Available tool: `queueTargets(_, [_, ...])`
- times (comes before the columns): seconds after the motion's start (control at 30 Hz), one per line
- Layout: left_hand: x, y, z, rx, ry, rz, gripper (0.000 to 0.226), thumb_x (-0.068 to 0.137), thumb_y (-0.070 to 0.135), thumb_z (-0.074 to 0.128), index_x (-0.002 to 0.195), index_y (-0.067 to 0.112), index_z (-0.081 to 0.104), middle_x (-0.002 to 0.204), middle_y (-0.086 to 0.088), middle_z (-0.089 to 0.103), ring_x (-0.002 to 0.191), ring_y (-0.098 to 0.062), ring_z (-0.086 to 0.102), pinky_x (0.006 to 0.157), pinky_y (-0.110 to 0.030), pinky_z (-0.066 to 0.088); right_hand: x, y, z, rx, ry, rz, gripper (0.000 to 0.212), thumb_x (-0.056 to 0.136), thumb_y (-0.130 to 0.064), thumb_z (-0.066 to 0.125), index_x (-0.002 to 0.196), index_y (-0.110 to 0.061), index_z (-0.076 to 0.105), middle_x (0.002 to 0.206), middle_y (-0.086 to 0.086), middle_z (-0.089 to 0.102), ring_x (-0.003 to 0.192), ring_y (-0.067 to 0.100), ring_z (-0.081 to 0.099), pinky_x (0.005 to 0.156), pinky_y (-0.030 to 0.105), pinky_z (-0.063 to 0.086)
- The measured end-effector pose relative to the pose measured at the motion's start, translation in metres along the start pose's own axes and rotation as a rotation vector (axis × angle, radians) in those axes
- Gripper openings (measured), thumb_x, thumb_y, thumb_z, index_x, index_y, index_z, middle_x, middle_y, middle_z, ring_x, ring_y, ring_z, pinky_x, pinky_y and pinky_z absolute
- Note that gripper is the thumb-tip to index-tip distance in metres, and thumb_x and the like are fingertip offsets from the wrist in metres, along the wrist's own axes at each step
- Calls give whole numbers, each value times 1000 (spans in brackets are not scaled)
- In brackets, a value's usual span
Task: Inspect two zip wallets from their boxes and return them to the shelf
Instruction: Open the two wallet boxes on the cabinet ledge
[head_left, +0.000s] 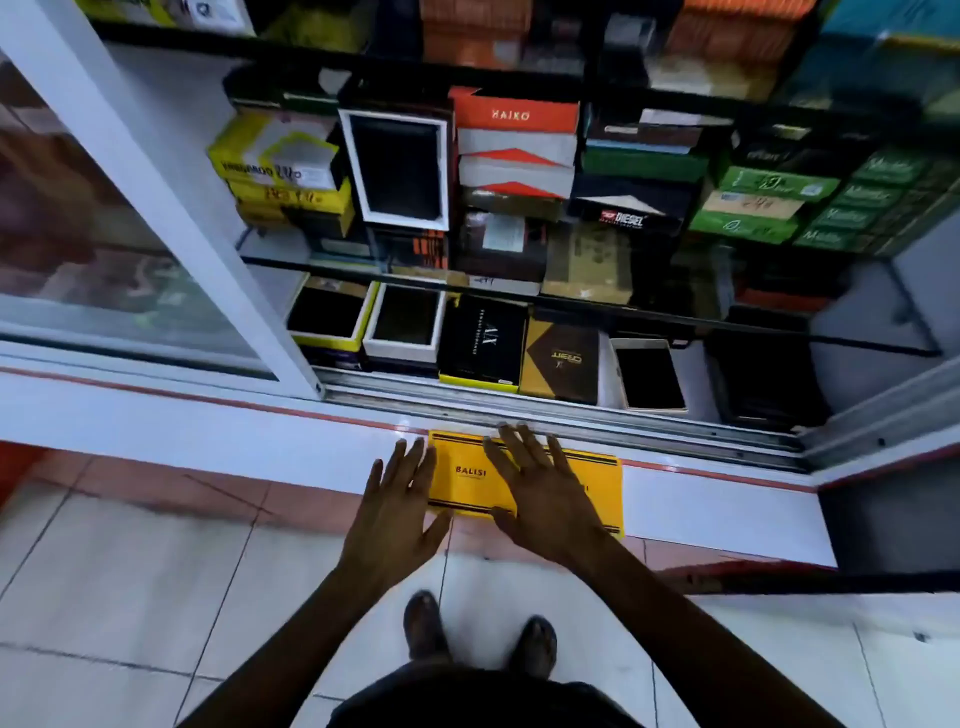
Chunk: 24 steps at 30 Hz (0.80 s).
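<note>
Yellow BALISI box (470, 480) lies flat on white ledge (717, 504) in front of open cabinet. Right hand (540, 488) rests on lid, fingers spread; left hand (395, 512) at box's left edge, fingers spread, gripping nothing.

White ledge with one yellow box

The white ledge (208, 415) runs along the cabinet front, edged by a red strip. A yellow BALISI box (467, 483) lies flat on it near the middle, its near edge overhanging the tiled floor (130, 571).
</note>
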<state>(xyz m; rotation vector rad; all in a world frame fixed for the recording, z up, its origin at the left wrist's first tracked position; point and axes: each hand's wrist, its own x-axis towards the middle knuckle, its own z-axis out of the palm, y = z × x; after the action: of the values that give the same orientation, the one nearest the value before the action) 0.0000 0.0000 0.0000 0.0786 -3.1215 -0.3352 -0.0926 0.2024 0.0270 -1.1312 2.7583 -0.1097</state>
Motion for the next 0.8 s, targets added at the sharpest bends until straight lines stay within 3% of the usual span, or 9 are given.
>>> queueTargets(0.1, [1, -3, 4, -59, 7, -33, 72, 84, 47, 52, 141, 4, 44, 141, -18, 53, 130, -39, 50, 99, -51, 46, 21, -5, 5, -3, -124, -55, 99, 78, -59, 60, 156, -17, 18, 165, 13, 10, 153, 33, 11, 121, 57, 17])
queueTargets(0.17, [-1, -2, 3, -137, 20, -103, 64, 80, 40, 59, 134, 6, 51, 129, -14, 59, 116, -35, 57, 88, -44, 51, 32, -10, 2, -56, -119, -90, 105, 74, -65, 60, 156, -13, 18, 165, 15, 11, 153, 34, 11, 122, 56, 15])
queueTargets(0.3, [-6, -5, 9, -426, 88, -338, 45, 77, 31, 66, 116, 8, 57, 113, -10, 61, 103, -27, 58, 83, -31, 49, 36, -20, 7, -106, -92, -180, 99, 72, -67, 61, 150, -12, 33, 159, 14, 31, 145, 35, 33, 115, 53, 33])
queueTargets(0.4, [-6, -4, 11, -578, 73, -492, 43, 77, 28, 76, 110, 7, 56, 102, -7, 63, 87, -17, 59, 74, -22, 44, 41, -28, 11, -95, -191, -131, 99, 76, -64, 63, 152, -14, 23, 155, 11, 33, 140, 35, 35, 106, 57, 38])
queueTargets(0.53, [-2, -5, 12, -824, -41, -721, 45, 70, 36, 75, 103, 13, 56, 81, -8, 75, 69, -24, 72, 72, -34, 58, 46, -34, 11, -84, -285, -90, 92, 83, -57, 63, 154, -16, 20, 164, 10, 12, 150, 36, 18, 111, 66, 29])
queueTargets(0.6, [2, -11, 12, -983, -96, -810, 43, 65, 33, 74, 102, 17, 60, 85, -10, 74, 65, -28, 74, 73, -45, 61, 45, -35, 9, -90, -323, -93, 89, 87, -55, 59, 155, -17, 15, 166, 8, 4, 152, 34, 11, 112, 69, 24])
queueTargets(0.73, [6, -14, 5, -1402, -225, -917, 35, 80, 0, 70, 114, 7, 63, 101, -19, 69, 80, -43, 72, 72, -43, 62, 41, -34, 4, -75, -350, -118, 84, 94, -53, 50, 156, -18, 6, 166, 8, 4, 153, 35, 7, 113, 71, 19])
queueTargets(0.8, [4, -14, 1, -1510, -234, -913, 34, 82, -4, 67, 116, 3, 63, 102, -24, 70, 84, -45, 72, 72, -41, 62, 39, -33, 0, -57, -360, -135, 81, 96, -52, 46, 156, -17, 4, 166, 7, 4, 153, 35, 5, 116, 70, 16])
